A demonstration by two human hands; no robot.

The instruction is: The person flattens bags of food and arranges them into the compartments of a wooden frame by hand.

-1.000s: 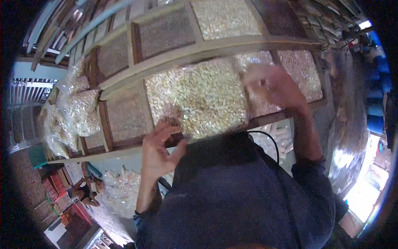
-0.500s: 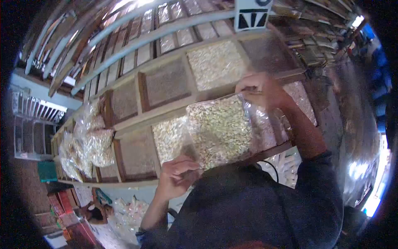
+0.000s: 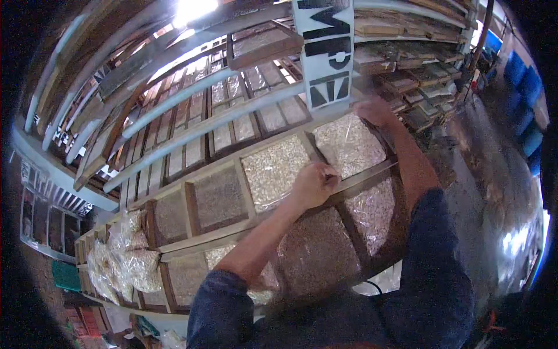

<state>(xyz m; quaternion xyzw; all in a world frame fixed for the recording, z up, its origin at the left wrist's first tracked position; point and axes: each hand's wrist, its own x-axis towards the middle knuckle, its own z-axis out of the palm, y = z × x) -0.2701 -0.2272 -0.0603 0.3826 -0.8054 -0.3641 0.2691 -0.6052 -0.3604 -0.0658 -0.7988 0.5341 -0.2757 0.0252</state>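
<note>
A flat clear plastic bag of pale split beans (image 3: pixel 349 146) lies over the far right compartment of the wooden tray rack (image 3: pixel 250 224). My left hand (image 3: pixel 314 186) is closed in a pinch at the bag's near left corner. At the far right corner, my right hand (image 3: pixel 375 111) is closed on the bag's edge, though its fingers are blurred. A similar filled bag (image 3: pixel 274 171) fills the compartment just to the left. In the nearer row, more filled bags (image 3: pixel 372 215) sit in their compartments.
Several plump bean bags (image 3: pixel 125 259) are heaped on the rack's left end. A white post with black lettering (image 3: pixel 325 55) rises behind the rack. Pale blue rails (image 3: pixel 197 131) and shelves of filled trays (image 3: pixel 407 81) stand beyond. A person is partly visible at lower left.
Both hands have carried the bag from the near row to the far right compartment, where it now lies flat. The view has tilted up, showing more of the lettered post.
</note>
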